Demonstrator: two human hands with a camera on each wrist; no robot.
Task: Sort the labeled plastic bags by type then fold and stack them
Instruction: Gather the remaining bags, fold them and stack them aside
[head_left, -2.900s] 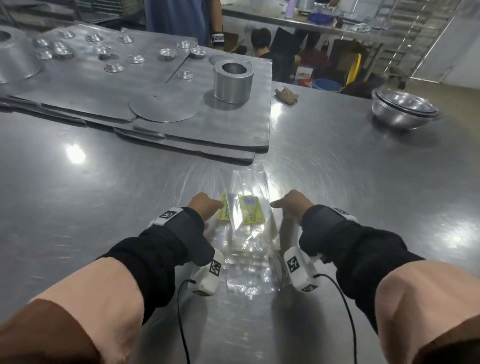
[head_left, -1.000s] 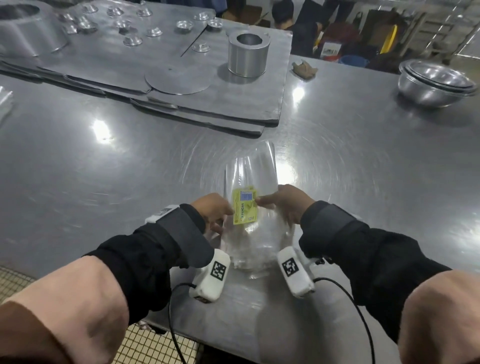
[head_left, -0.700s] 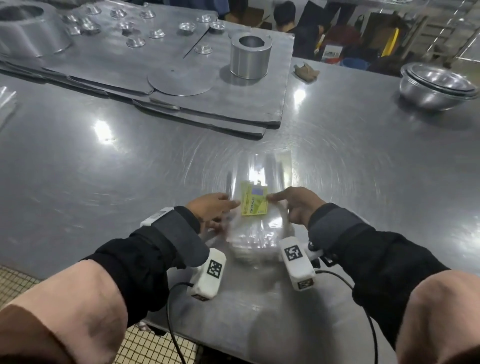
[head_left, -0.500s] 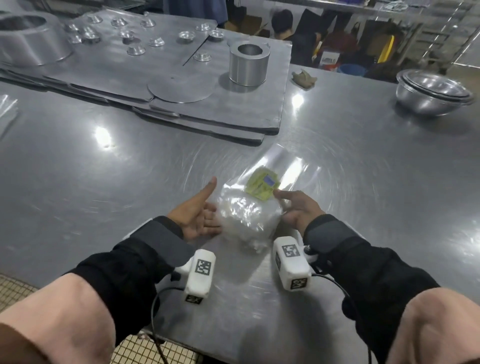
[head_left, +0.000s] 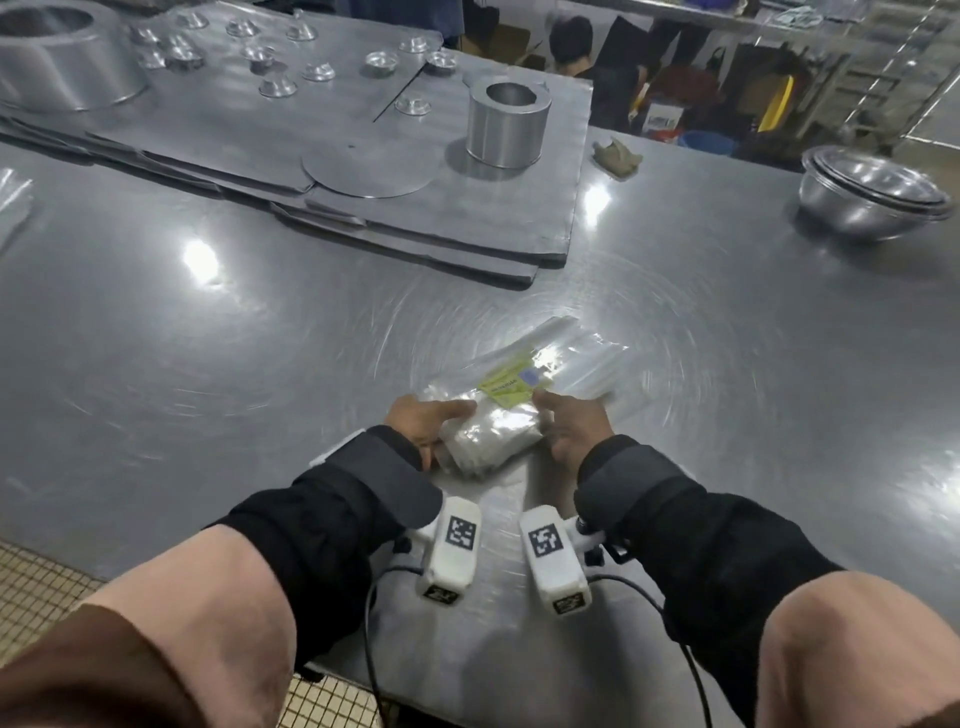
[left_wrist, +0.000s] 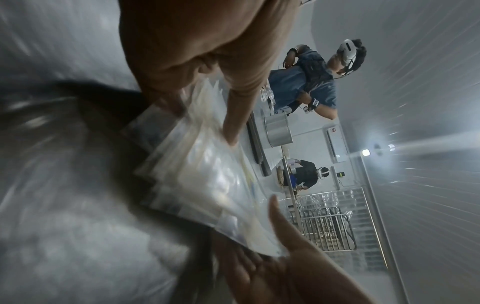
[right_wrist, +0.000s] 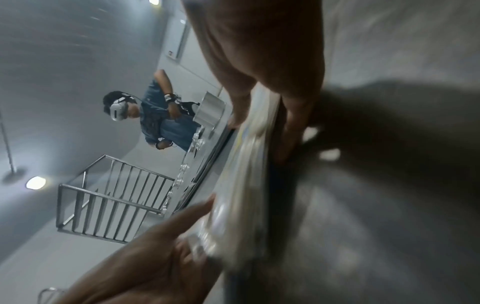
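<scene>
a: the stack of clear plastic bags (head_left: 498, 415) lies flat on the steel bench (head_left: 208, 364), slanting away from the near bench edge, its yellow label (head_left: 511, 387) on top about midway along.

b: and the hands?

a: one each side of the stack's near end. the left hand (head_left: 423, 423) has its thumb laid over the top and its fingers at the stack's side. the right hand (head_left: 571, 434) touches the other side with an extended finger close to the label. neither looks closed round the stack; both seem loose, pressing rather than clamping.

b: what could go wrong?

a: i'd judge the film slippery, on itself and on polished steel. a fold pushed from one side alone could fan the layers and skew the edges. the far end beyond the label lies unheld, so it may spring back or trap air.

b: anything the head view misses?

a: the left wrist view shows the near end as many thin layers (left_wrist: 207, 181), their edges already stepped, with fingers resting on top. the right wrist view shows the stack's thickness edge-on (right_wrist: 249, 185), blurred. only the head view shows the metal cylinder (head_left: 508, 124) and bowls (head_left: 872, 200) well beyond the stack.
</scene>
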